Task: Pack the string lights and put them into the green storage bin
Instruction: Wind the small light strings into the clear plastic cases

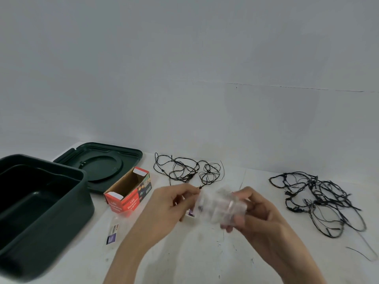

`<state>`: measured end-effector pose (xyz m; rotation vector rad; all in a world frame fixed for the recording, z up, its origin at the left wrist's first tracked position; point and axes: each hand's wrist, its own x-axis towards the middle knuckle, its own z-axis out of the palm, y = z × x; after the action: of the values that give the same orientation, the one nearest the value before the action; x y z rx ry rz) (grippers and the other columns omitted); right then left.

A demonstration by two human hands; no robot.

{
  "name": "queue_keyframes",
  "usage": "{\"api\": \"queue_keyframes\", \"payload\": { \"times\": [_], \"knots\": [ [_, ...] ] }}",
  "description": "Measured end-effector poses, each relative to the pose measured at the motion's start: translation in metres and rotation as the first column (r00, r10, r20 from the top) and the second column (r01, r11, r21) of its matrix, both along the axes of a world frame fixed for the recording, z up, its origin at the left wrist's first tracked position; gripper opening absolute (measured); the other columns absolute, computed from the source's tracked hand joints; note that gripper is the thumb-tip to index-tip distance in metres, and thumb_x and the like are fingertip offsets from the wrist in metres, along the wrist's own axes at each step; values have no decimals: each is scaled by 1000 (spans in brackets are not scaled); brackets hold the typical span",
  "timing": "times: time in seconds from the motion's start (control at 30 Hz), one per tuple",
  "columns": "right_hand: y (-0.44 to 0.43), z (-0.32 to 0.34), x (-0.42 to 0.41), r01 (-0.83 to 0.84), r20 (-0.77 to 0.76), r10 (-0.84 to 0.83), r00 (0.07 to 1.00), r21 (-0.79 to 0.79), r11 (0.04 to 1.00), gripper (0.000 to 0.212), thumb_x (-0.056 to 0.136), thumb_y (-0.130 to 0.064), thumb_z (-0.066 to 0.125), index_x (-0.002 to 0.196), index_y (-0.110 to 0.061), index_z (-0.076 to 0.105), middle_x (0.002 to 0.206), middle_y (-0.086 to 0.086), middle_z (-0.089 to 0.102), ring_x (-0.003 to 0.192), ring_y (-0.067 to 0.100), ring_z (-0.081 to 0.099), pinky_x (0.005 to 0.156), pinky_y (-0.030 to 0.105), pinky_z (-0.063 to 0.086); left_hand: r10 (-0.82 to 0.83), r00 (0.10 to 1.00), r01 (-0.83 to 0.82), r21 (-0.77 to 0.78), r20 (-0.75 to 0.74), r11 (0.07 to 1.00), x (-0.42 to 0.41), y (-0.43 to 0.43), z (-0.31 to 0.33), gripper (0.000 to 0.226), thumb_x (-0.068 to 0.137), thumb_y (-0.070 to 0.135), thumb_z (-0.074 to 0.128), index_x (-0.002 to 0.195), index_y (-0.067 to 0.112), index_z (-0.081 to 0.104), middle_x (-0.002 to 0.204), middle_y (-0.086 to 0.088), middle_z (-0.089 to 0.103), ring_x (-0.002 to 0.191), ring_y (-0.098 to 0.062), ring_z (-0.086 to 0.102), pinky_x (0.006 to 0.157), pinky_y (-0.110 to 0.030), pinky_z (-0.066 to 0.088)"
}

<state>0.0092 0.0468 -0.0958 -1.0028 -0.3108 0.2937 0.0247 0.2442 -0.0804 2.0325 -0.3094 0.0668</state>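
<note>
A head-worn camera looks down at a white table (pixel 194 255) against a plain grey wall. The green storage bin (pixel 61 222) stands open at the table's left edge, and every place here is given from it.

Just behind the bin and to its right, the green lid (pixel 114 158) lies flat. Just right of the bin lies an open red carton (pixel 128 193) printed "LED Decorative Lights". Its long axis runs from the bin's near right corner away towards the wall. In front of the carton, near the bin's right wall, a small flat labelled sachet (pixel 112 232) lies on the table.

The string lights are outside the bin, in two loose heaps of thin black wire. The first strand (pixel 190 171) lies right of the lid, spread sideways along the back of the table. The second tangle (pixel 320 201) lies far to the bin's right, well apart from the first, stretching from the wall side towards the near right.

Between the heaps, right of the carton, both hands are raised above the table. The left hand (pixel 174 203) pinches one end of a clear plastic packet (pixel 219 203) with curled fingers. The right hand (pixel 260 210) wraps its fingers round the other end. The packet is blurred, so its contents cannot be told; it seems to lie sideways between the hands. The hands cover the table between the carton and the second tangle.
</note>
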Motion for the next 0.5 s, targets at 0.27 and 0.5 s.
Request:
{"api": "queue_keyframes", "payload": {
  "times": [0.27,0.5],
  "knots": [
    [2,5,11,405,44,-407,912,45,913,44,45,-27,92,78,-16,66,84,14,69,70,25,64,68,26,54,-69,984,63,-43,-166,997,-12,2,-5,15,89,20,61,89,27,74,68,1,68,38,-9,42,41,-14,32],
    [-1,6,13,822,484,-666,568,-296,486,24,80,0,69,86,-20,60,73,-11,69,67,4,61,67,9,46,-62,992,77,140,-112,987,-19,8,10,17,90,26,58,85,39,69,70,12,69,38,-6,42,43,-13,33]
  ]
}}
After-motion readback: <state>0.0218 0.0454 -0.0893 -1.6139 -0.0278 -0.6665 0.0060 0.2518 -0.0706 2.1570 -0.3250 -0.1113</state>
